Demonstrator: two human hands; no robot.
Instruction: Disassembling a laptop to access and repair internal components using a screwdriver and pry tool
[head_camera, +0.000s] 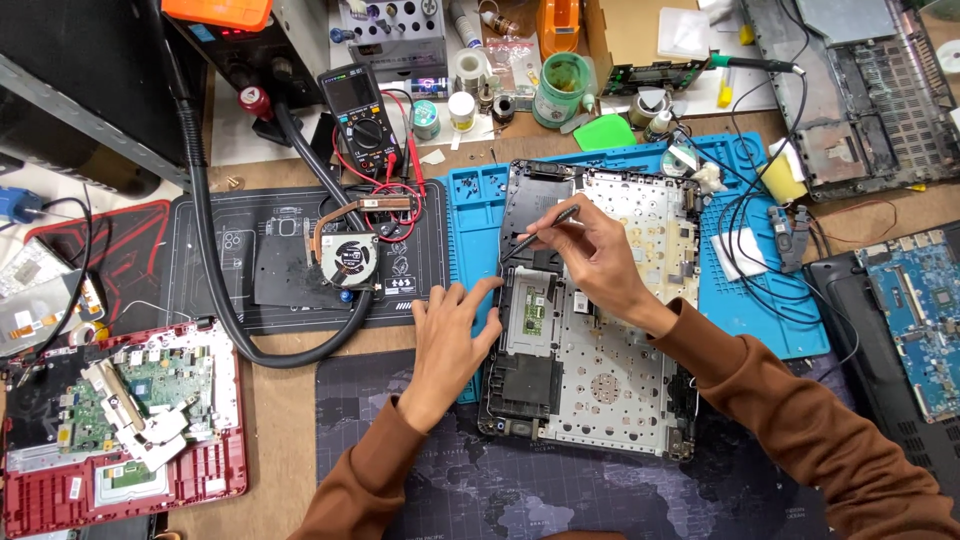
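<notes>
An opened laptop base (610, 350), its metal keyboard backing and touchpad board bared, lies across the blue silicone repair mat (760, 300) near the middle of the surface (285, 400), its near end overhanging onto a dark map-printed mat (400, 480). The right hand (600, 255) is closed in a pen-like pinch on a slim dark tool (540, 230), probably a screwdriver or tweezers, whose tip points down at the left edge of the base, just above the touchpad board (530, 315). The left hand (450, 335) lies open, fingers spread, its fingertips pressing the left rim of the base to steady it.

Left of the base, on a black mat (230, 250), lie a cooling fan with its copper heat pipe (350, 255) and a thick black hose (205, 220) that curves round it. A multimeter (362, 115) with red leads stands behind. A second opened laptop in a red shell (120, 420) lies at the near left; a blue circuit board (920, 300) lies at the far right.

The tip works close to exposed traces and a thin ribbon connector, so a slip under hard pressure could scratch the board or tear the connector. The overhang over two mats could let the base rock if the left hand lifts. Any small screw freed here could roll off into the clutter.
</notes>
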